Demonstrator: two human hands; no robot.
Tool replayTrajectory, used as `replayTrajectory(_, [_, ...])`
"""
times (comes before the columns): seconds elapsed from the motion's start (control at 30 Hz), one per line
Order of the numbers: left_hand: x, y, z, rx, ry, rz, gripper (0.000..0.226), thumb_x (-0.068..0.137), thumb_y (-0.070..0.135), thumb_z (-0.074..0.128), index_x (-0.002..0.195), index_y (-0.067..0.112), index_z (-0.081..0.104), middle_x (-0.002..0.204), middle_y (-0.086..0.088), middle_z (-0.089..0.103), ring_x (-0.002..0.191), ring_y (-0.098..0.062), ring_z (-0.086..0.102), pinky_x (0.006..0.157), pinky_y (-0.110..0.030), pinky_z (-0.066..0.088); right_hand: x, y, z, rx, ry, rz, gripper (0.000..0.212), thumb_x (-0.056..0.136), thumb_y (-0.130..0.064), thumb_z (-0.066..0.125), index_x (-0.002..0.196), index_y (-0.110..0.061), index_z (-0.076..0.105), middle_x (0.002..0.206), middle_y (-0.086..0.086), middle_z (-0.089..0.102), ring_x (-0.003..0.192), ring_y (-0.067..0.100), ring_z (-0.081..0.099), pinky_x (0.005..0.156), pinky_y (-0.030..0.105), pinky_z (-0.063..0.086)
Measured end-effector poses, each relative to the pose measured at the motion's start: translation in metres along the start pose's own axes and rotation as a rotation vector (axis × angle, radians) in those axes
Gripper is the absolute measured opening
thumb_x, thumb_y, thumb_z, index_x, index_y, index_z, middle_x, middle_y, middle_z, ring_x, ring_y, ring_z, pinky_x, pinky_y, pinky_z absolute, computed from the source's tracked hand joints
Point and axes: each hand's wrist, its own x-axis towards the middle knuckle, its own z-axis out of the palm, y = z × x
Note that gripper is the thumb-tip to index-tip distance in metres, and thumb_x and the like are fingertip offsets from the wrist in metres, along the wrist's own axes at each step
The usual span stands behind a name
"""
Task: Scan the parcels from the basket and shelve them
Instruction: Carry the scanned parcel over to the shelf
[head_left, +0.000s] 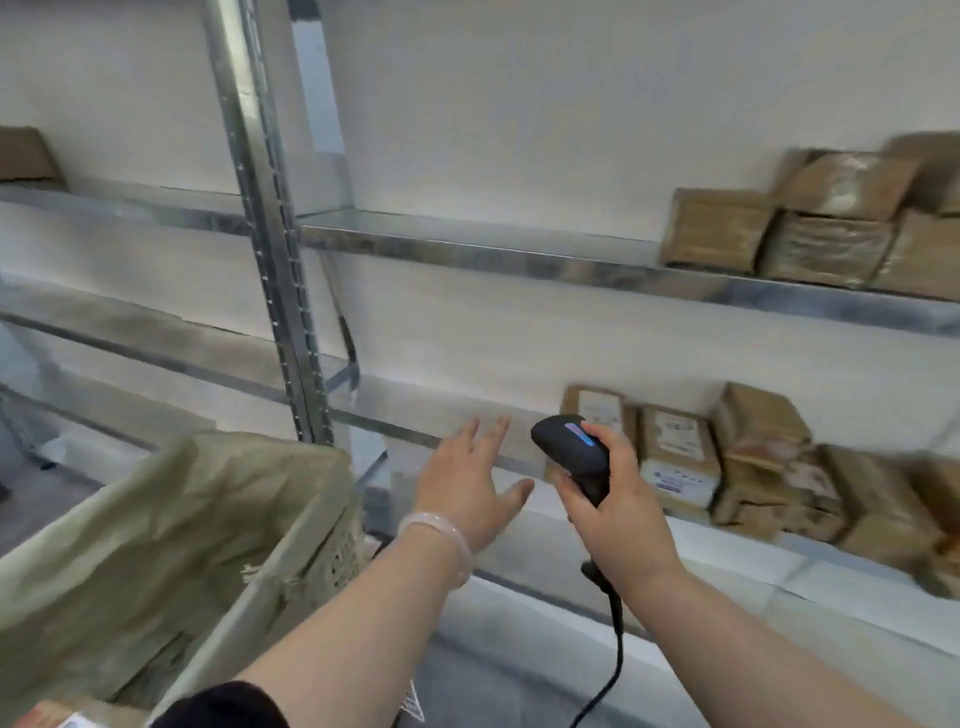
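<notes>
Head view: left grip (467, 488) spread wide, empty, nearer basket (332, 556) lying down-left; right grip (618, 519) wrapped round scanner (571, 452), beside shelved parcels (680, 457) to right.

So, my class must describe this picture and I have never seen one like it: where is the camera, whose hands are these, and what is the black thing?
No machine here: one camera worn on a person's head looks forward and down, so you see that person's own arms. The right hand grips a black handheld scanner with a cable hanging from it. The left hand, fingers spread, holds nothing and reaches towards the lower metal shelf. Brown parcels already sit on that shelf, and more parcels on the upper shelf. At lower left stands a cloth-lined basket.
</notes>
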Motion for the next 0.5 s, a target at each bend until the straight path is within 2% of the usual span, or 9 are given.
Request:
replayTrajectory(0.07, [0.008, 0.045, 0.013, -0.029, -0.031, 0.089, 0.081, 0.09, 0.06, 0.056, 0.157, 0.043, 0.013, 0.166, -0.001, 0.017, 0.151, -0.021, 0.018, 0.12, -0.036, 0.019, -0.006, 0.014, -0.044, -0.016, 0.096, 0.037, 0.056, 0.09, -0.029, 0.069, 0.118, -0.065, 0.036, 0.114, -0.025, 0.061, 0.093, 0.007, 0.063, 0.075, 0.031, 0.052])
replayTrajectory(0.1, [0.011, 0.068, 0.019, -0.042, -0.045, 0.132, 0.081, 0.09, 0.058, 0.057, 0.157, 0.042, 0.015, 0.166, -0.001, 0.017, 0.151, -0.021, 0.017, 0.12, -0.036, 0.019, -0.01, 0.021, -0.065, -0.029, 0.136, 0.056, 0.056, 0.09, -0.029, 0.069, 0.117, -0.065, 0.036, 0.111, -0.027, 0.061, 0.091, 0.004, 0.063, 0.072, 0.03, 0.052])
replayTrajectory(0.23, [0.011, 0.158, 0.05, -0.078, -0.1, 0.283, 0.079, 0.09, 0.058, 0.057, 0.157, 0.04, 0.018, 0.165, -0.001, 0.019, 0.151, -0.022, 0.019, 0.12, -0.037, 0.023, -0.029, 0.044, -0.148, -0.094, 0.264, 0.1, 0.06, 0.091, -0.03, 0.066, 0.11, -0.074, 0.029, 0.104, -0.04, 0.053, 0.094, -0.013, 0.056, 0.065, 0.016, 0.044])
replayTrajectory(0.3, [0.008, 0.2, 0.068, -0.102, -0.136, 0.327, 0.078, 0.091, 0.06, 0.056, 0.156, 0.043, 0.017, 0.166, 0.002, 0.018, 0.151, -0.021, 0.018, 0.12, -0.039, 0.023, -0.04, 0.057, -0.185, -0.105, 0.318, 0.112, 0.058, 0.092, -0.033, 0.066, 0.112, -0.073, 0.029, 0.109, -0.038, 0.053, 0.095, -0.011, 0.057, 0.065, 0.011, 0.042])
replayTrajectory(0.4, [0.003, 0.262, 0.098, -0.153, -0.177, 0.398, 0.077, 0.091, 0.055, 0.058, 0.156, 0.044, 0.018, 0.164, 0.002, 0.02, 0.151, -0.02, 0.019, 0.12, -0.038, 0.023, -0.058, 0.083, -0.239, -0.122, 0.372, 0.135, 0.055, 0.092, -0.033, 0.066, 0.114, -0.07, 0.031, 0.113, -0.036, 0.055, 0.095, -0.007, 0.059, 0.066, 0.013, 0.044])
replayTrajectory(0.5, [-0.005, 0.327, 0.131, -0.184, -0.203, 0.454, 0.076, 0.09, 0.053, 0.059, 0.156, 0.04, 0.022, 0.162, 0.004, 0.024, 0.148, -0.021, 0.024, 0.119, -0.037, 0.026, -0.074, 0.111, -0.3, -0.155, 0.404, 0.178, 0.058, 0.092, -0.03, 0.066, 0.113, -0.071, 0.031, 0.11, -0.037, 0.056, 0.088, -0.004, 0.061, 0.064, 0.02, 0.047])
